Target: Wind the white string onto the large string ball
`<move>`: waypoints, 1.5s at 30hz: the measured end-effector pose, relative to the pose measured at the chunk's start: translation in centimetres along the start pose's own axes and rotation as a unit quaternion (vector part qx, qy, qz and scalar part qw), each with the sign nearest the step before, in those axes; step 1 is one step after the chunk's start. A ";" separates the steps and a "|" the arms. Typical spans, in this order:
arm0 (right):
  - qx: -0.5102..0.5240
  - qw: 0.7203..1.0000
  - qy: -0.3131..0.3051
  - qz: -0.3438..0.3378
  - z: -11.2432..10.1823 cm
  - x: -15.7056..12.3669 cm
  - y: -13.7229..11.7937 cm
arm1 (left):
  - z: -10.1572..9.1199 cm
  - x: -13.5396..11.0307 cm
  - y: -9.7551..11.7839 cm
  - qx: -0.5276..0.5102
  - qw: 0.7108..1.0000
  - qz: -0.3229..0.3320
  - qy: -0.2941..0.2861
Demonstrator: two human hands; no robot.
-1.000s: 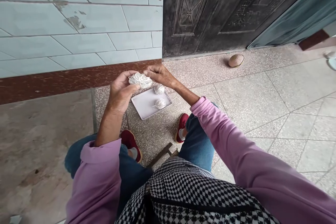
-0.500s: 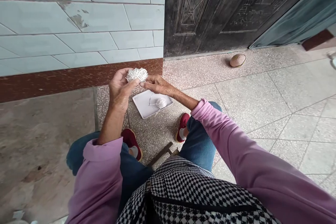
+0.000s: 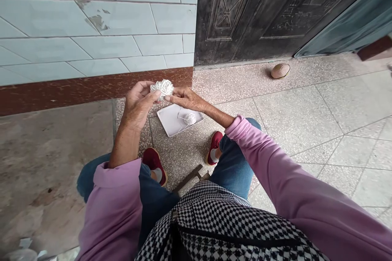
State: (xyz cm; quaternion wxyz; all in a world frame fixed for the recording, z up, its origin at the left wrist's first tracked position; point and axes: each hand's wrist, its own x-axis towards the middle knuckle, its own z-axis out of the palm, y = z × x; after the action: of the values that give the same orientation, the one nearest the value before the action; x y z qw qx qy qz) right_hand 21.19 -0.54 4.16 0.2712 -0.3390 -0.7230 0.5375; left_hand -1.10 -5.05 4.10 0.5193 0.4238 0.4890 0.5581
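A ruffled bundle of white yarn work [image 3: 163,87] is held up in front of the wall base. Around its left side my left hand [image 3: 137,104] is closed, thumb across the front and fingers behind. My right hand [image 3: 186,98] is pinched at the bundle's right edge; whether anything thin sits between those fingers is hidden. Below the hands, a shallow white tray [image 3: 167,124] lies on the floor. In it rests a ball of white yarn [image 3: 190,119], with loose strand around it and a thread leading up toward the hands.
A tiled wall [image 3: 116,16] with a brown base stands ahead, beside a dark carved door [image 3: 239,16]. Near the door sill lies a tan rounded object [image 3: 280,71]. My red shoes [image 3: 153,162] flank the floor behind the tray. A dark bar [image 3: 191,177] shows between my legs.
The whole view has shifted slightly. Both hands stay at the yarn bundle, which is tilted a little differently. The loose strand by the yarn ball lies in a different curve.
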 end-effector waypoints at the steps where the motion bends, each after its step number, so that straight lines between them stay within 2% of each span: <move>1: -0.001 1.000 -0.004 -0.015 0.0 0.1 0.4 | 0.0 0.0 0.0 -0.006 1.000 -0.003 -0.001; 5: 0.012 0.997 -0.025 -0.073 -0.2 0.2 1.8 | 0.4 -0.3 -0.1 -0.019 1.000 0.002 -0.009; 9: 0.003 0.995 -0.027 -0.093 -0.6 0.3 2.4 | 0.6 -0.3 -0.4 -0.013 1.000 -0.007 -0.014; 17: -0.066 0.993 -0.018 -0.097 -0.7 0.5 3.2 | 1.2 0.3 -0.8 0.004 0.998 0.008 0.060; 21: -0.087 0.990 -0.090 -0.062 0.1 -0.6 2.3 | 1.1 0.9 -1.1 0.026 0.994 0.032 0.097; 24: -0.063 0.986 -0.141 -0.065 -0.3 -0.9 0.8 | 0.9 1.0 -1.3 0.105 0.987 0.060 0.108; 26: -0.037 0.990 -0.115 -0.070 -1.3 -0.6 -0.3 | 0.8 0.8 -1.3 0.170 0.980 0.066 0.084; 28: -0.034 0.996 -0.048 -0.063 -2.9 -0.1 -1.2 | 0.8 0.3 -1.0 0.196 0.979 0.053 0.022; 31: -0.050 0.997 0.038 -0.033 -5.0 0.8 -1.7 | 1.1 -0.5 -0.6 0.149 0.986 0.021 -0.078; 33: -0.056 0.997 0.051 -0.012 -5.6 1.0 -1.3 | 1.4 -0.8 -0.5 0.086 0.992 0.010 -0.093; 36: -0.071 0.997 0.019 -0.004 -4.9 0.7 -0.1 | 1.7 -0.7 -0.8 -0.004 0.998 0.017 -0.067; 40: -0.124 0.991 -0.040 -0.027 -2.6 -0.1 1.0 | 1.5 0.2 -1.6 -0.059 0.998 0.028 -0.021; 42: -0.153 0.985 -0.063 -0.040 -1.8 -0.5 1.0 | 0.9 0.8 -2.0 -0.049 0.998 0.026 -0.003; 45: -0.161 0.979 -0.114 -0.049 -1.3 -0.6 0.9 | 0.1 1.3 -2.4 0.038 0.999 0.029 0.023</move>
State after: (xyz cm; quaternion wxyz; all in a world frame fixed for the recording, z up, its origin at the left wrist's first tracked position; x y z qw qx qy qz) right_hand 22.76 -0.06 3.63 0.1548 -0.2792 -0.8419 0.4351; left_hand -0.74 -3.81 1.71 0.4748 0.4442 0.5091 0.5640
